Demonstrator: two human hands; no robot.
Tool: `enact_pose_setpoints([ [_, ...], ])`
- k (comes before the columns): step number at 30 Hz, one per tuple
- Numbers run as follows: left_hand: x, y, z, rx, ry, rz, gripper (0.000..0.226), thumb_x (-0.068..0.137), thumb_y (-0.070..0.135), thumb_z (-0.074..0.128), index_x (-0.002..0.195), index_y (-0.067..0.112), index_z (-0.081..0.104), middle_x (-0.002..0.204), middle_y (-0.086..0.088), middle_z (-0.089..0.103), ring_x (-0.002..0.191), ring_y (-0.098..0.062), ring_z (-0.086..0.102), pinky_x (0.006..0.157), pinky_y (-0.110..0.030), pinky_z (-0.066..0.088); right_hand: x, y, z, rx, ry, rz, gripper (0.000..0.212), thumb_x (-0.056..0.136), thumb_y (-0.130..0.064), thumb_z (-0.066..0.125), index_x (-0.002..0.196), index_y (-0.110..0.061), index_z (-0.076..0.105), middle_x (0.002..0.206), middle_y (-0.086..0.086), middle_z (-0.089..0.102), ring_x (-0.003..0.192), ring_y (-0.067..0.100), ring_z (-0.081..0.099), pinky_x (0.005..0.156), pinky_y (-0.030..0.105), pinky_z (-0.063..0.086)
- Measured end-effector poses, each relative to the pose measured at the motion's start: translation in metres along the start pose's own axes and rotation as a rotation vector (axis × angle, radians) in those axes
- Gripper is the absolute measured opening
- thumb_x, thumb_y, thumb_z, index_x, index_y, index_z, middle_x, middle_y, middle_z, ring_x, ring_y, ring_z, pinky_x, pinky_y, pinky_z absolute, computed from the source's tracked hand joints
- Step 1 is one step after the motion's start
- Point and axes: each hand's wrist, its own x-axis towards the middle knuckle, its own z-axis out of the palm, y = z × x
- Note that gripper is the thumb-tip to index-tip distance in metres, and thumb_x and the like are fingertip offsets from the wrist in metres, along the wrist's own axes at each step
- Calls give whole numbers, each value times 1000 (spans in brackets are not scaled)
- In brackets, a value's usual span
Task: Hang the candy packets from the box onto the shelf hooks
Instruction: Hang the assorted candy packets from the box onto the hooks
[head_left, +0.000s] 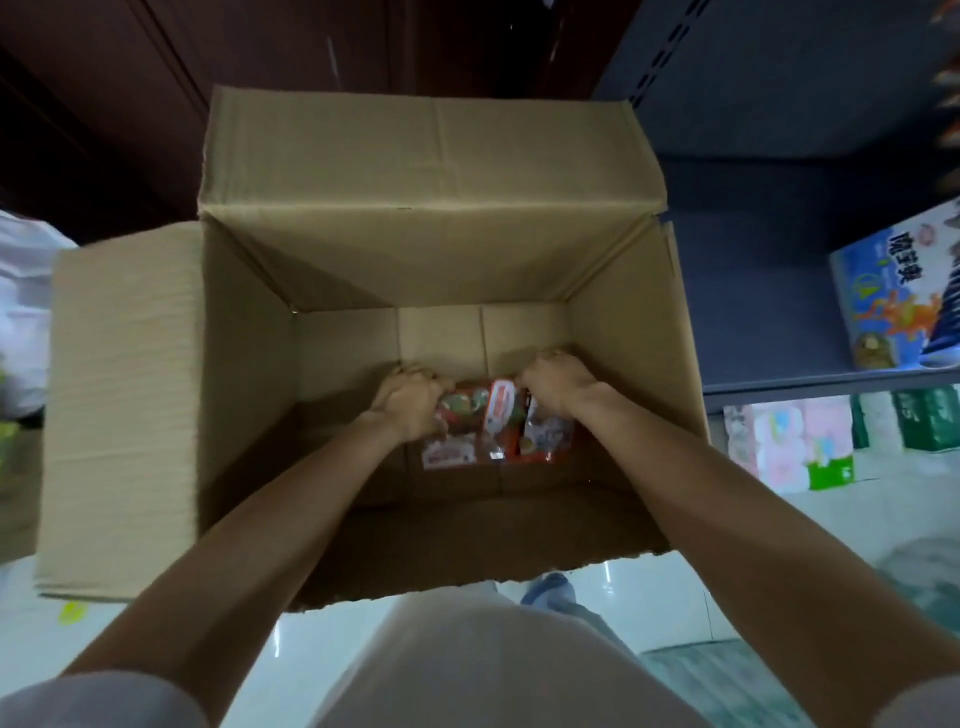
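At the box (363, 260) bottom, our left hand (410, 397) and right hand (553, 384) grip the candy packets (493, 423); pickup step, lifting out comes next.

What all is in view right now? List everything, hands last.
cardboard box: one, brown, flaps open, on the floor
candy packets: a small bunch, count unclear, red and white, at the box bottom
shelf: one, dark grey, to the right
blue carton: one, blue with orange print, on the shelf
pastel packs: several, pink, white and green, under the shelf
left hand: grips the packets' left side
right hand: grips their right side
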Motion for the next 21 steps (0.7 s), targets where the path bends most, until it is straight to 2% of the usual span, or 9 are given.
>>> enact_pose_setpoints([
  [4,-8,-16,-45,-319,214,-213,46,87,30,65,129,18,50,123,-15,61,112,-35,58,84,-35,43,-8,5,-38,207,289,209,33,91,-25,61,122,-14,59,122,15,63,114,33,59,87,36,47],
  [6,-17,-27,-64,-556,300,-333,42,85,27,68,122,16,52,118,-12,65,109,-34,60,82,-34,43,-18,4,-50,324,462,259,29,91,-24,63,117,-15,56,117,13,65,109,35,60,82,36,46],
  [9,-44,-33,-81,-971,376,-312,49,72,29,76,115,18,53,108,-5,66,103,-26,63,89,-37,49,-48,-1,-51,627,674,241,30,86,-32,69,109,-16,58,110,5,69,101,27,64,80,34,47],
  [10,-56,-30,-86,-1095,419,-273,46,74,25,76,114,19,53,104,-3,66,97,-19,65,85,-34,51,-61,-4,-49,776,728,209,29,85,-31,70,108,-16,59,108,2,70,98,23,65,82,34,50],
  [11,-68,-26,-91,-1208,464,-226,41,79,15,74,115,19,54,100,0,65,88,-9,65,77,-25,52,-76,-7,-47,947,768,160,28,85,-29,72,108,-17,61,108,0,71,97,18,66,85,35,52],
  [13,-90,-12,-103,-1378,549,-142,34,87,6,65,116,22,57,95,5,64,76,2,60,66,-14,46,-108,-15,-41,1289,812,29,25,83,-23,74,106,-22,63,106,-6,71,96,10,68,86,36,55],
  [15,-111,5,-115,-1532,598,-111,25,94,12,56,112,29,59,98,7,65,82,-1,60,70,-17,48,-138,-21,-38,1569,790,-104,27,83,-17,75,106,-26,64,105,-7,72,96,9,69,79,30,54],
  [17,-129,24,-125,-1645,636,-76,21,98,16,50,111,30,59,101,5,66,85,-4,62,71,-18,50,-162,-24,-35,1716,747,-217,30,81,-18,73,109,-25,64,105,-6,73,98,10,69,78,25,54],
  [21,-161,76,-129,-1726,689,36,25,98,10,47,115,26,56,98,4,69,81,-8,65,67,-18,51,-191,-20,-26,1838,702,-361,37,76,-20,77,111,-20,65,110,2,72,105,21,67,90,34,53],
])
